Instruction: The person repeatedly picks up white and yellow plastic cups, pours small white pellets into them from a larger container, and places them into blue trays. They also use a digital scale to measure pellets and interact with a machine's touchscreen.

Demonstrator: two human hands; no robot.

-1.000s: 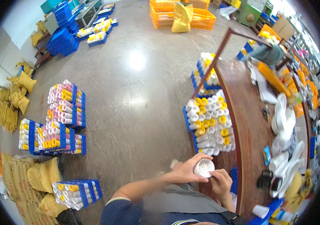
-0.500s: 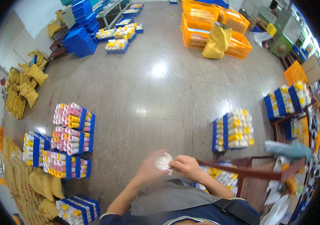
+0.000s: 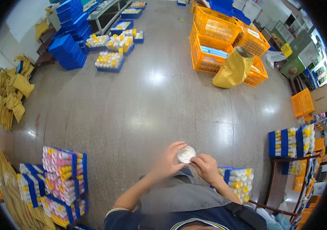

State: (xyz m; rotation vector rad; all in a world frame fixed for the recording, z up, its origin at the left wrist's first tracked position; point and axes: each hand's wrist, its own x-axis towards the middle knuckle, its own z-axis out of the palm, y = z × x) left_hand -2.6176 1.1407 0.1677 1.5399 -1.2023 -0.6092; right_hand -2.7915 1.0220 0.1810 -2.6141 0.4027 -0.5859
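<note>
The small round silvery disc (image 3: 186, 154) is now held over open floor (image 3: 140, 111), the counter seen before having swung out right. It is pinched between the left hand (image 3: 168, 160) and right hand (image 3: 206, 167), near the body.

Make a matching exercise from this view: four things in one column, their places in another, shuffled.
Things:
1. silver round disc
2. yellow sack
3. pink-capped bottle stacks
4. orange crates

Places:
A. standing against an orange crate
B. between the left hand and right hand
C. floor, lower left
D. upper right of the floor

Pairs: 1-B, 2-A, 3-C, 4-D
</note>
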